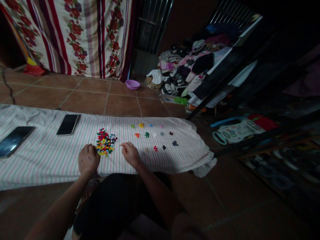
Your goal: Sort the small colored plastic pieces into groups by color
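Note:
A mixed pile of tiny coloured pieces, like small toy bricks point(105, 143), lies on the striped cloth point(62, 160). My left hand point(89, 158) rests at the pile's left edge, its fingers curled and their tips hidden. On the other side of the pile is my right hand point(130, 154), closed in a pinch. A tiny white piece point(118, 145) shows just by its fingertips; I cannot tell whether they grip it. Further right, small single-colour groups are spread out, among them yellow pieces point(141, 125), orange pieces point(137, 135), dark green pieces point(147, 134), red pieces point(155, 148) and dark grey pieces point(175, 143).
Two phones, one black point(68, 124) and one with a shiny screen point(15, 141), lie on the cloth at left. Beyond on the tiled floor stand a purple basin point(132, 84) and a heap of clothes point(185, 68). A flowered curtain point(95, 36) hangs behind.

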A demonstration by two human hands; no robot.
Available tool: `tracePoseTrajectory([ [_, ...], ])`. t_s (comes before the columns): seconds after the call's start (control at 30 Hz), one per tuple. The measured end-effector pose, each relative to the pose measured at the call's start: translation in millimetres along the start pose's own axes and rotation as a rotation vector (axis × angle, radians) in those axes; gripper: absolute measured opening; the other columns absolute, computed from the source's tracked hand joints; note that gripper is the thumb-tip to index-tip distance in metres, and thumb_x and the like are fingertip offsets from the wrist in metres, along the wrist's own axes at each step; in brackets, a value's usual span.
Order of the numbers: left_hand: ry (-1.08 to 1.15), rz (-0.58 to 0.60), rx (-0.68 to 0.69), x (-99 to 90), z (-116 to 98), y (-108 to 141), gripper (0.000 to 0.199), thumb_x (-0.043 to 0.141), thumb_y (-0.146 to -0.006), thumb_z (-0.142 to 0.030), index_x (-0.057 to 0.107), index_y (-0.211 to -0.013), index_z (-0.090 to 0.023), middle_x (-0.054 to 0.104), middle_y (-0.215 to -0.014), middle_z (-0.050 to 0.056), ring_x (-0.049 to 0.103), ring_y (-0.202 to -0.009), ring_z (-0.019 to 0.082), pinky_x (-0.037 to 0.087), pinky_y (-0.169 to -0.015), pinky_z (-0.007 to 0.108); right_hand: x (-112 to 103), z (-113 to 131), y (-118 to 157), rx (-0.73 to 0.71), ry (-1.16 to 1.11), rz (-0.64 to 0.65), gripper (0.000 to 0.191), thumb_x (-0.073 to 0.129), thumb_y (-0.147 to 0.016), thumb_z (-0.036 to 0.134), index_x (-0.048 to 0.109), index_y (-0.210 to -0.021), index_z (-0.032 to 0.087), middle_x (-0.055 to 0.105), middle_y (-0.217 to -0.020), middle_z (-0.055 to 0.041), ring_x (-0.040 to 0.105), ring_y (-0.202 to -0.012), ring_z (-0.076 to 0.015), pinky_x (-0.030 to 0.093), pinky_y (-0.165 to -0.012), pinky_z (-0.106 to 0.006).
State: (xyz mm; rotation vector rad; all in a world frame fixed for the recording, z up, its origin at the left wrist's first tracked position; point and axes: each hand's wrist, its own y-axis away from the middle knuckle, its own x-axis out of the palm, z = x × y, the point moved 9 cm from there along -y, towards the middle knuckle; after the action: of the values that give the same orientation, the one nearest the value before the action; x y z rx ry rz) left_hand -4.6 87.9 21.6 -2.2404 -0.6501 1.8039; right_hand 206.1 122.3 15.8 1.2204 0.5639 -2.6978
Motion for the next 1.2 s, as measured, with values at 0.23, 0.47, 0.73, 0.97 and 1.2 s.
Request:
tracePoseTrajectory([
  [0.23,0.015,0.006,-0.017,-0.4,1,0,0.024,0.039,-0.085,-0.021,0.06,-0.094,-0.013,0.062,-0.101,0.013,0.055,-0.091,0.024,0.041,-0.081,0.038,-38,-25,-3,0.03,-0.077,-0.129,0.024,0.048,-0.087,0.02,0.066,-0.104,0.021,0.065,-0.095,-0.0039,0.061,-0.082,-0.0139,0.049,-0.08,-0.026],
  [0.47,0.047,0.008,-0.024,3.1,4,0,0.025,0.04,-0.084,-0.021,0.06,-0.098,-0.013,0.061,-0.102,0.013,0.055,-0.092,0.024,0.041,-0.082,0.038,-89,-86,-5,0.151,0.016,-0.278,0.03,0.044,-0.083,0.016,0.068,-0.101,0.018,0.067,-0.097,-0.0076,0.062,-0.09,-0.0168,0.05,-0.085,-0.029],
  [0.73,0.03,0.033,-0.01,2.0,2,0,0.025,0.039,-0.083,-0.02,0.06,-0.095,-0.012,0.062,-0.1,0.015,0.054,-0.092,0.026,0.041,-0.079,0.039,-132,-162,3,0.408,0.222,-0.348,0.033,0.045,-0.076,0.011,0.068,-0.098,0.017,0.07,-0.092,-0.0075,0.064,-0.085,-0.018,0.05,-0.083,-0.028],
  [0.97,0.05,0.023,-0.016,1.7,3,0,0.027,0.038,-0.082,-0.021,0.06,-0.097,-0.013,0.061,-0.105,0.015,0.054,-0.096,0.026,0.041,-0.083,0.04,-141,-198,5,0.527,0.292,-0.313,0.037,0.046,-0.073,0.006,0.067,-0.102,0.013,0.071,-0.092,-0.0075,0.066,-0.087,-0.0173,0.049,-0.085,-0.028],
  [1.2,0.06,0.033,-0.034,0.3,2,0,0.026,0.04,-0.081,-0.022,0.06,-0.097,-0.015,0.062,-0.102,0.013,0.053,-0.092,0.024,0.04,-0.083,0.04,-141,-208,0,0.552,0.34,-0.246,0.036,0.045,-0.075,0.004,0.067,-0.101,0.014,0.071,-0.092,-0.0066,0.065,-0.088,-0.0151,0.048,-0.085,-0.025],
])
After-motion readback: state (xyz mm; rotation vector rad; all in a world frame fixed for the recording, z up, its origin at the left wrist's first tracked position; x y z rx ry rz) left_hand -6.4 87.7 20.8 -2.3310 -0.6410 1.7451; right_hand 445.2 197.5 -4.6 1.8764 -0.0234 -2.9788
